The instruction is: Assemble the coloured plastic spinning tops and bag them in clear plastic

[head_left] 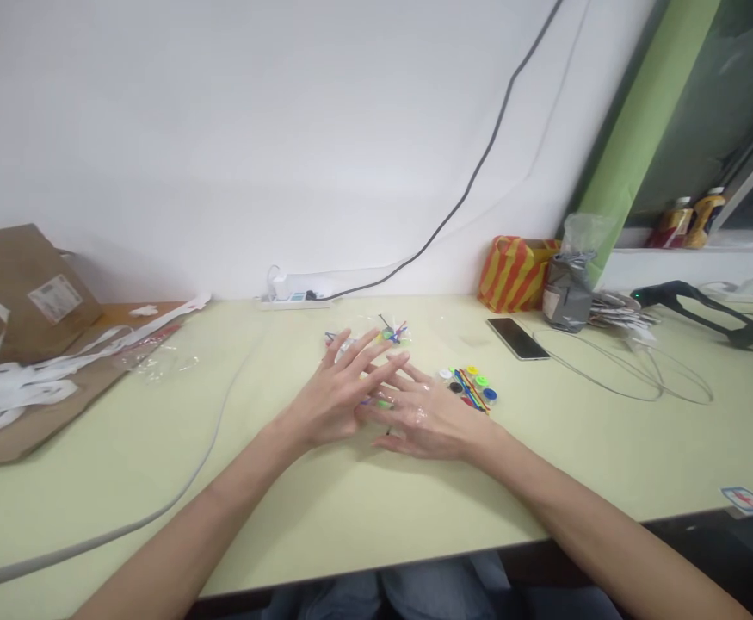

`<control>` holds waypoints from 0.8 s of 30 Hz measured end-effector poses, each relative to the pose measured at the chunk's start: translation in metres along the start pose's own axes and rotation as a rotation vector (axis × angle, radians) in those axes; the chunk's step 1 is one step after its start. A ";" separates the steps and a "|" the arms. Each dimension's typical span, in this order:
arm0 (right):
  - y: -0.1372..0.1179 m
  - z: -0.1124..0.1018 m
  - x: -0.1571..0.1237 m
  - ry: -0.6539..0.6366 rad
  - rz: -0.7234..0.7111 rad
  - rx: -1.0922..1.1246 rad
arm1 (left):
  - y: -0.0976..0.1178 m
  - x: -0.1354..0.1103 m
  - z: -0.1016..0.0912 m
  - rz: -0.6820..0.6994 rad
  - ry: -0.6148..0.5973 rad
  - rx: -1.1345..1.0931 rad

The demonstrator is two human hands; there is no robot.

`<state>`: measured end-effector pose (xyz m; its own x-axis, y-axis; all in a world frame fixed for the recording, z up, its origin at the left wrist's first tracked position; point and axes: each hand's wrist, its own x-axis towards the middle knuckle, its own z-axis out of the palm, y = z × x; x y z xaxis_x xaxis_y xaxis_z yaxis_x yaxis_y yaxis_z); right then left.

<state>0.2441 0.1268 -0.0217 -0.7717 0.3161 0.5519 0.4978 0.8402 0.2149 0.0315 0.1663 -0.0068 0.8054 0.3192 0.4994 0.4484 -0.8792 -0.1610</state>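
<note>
My left hand (337, 396) is low over the table with its fingers stretched out and spread, their tips pointing away from me. My right hand (431, 418) meets it from the right, fingers extended and partly crossing under the left fingers. Shiny clear plastic (420, 415) shows at the back of the right hand. Small colored pieces lie beneath the hands, mostly hidden. Just beyond the fingertips is a clear bag with colored sticks (394, 332). Right of my right hand is a cluster of small round-capped pots (483, 384) and thin colored sticks (470, 389).
A phone (518, 338) lies at the right, near a striped bag (518, 274) and a grey pouch (568, 293). A power strip (295, 301) sits against the wall. A grey cable (175, 495) crosses the left side, beside a brown paper bag (21, 301).
</note>
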 end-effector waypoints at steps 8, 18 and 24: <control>0.020 -0.018 -0.005 0.185 0.159 0.197 | -0.025 -0.013 -0.004 -0.160 0.038 0.016; 0.044 0.016 -0.021 -0.206 0.247 0.256 | -0.024 -0.016 0.007 -0.275 0.049 -0.079; 0.036 0.013 -0.014 -0.128 0.231 0.285 | -0.020 -0.015 0.008 -0.301 0.080 -0.133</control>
<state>0.2683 0.1582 -0.0319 -0.7044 0.5487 0.4503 0.5480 0.8236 -0.1461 0.0134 0.1823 -0.0184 0.6092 0.5474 0.5738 0.6027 -0.7898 0.1136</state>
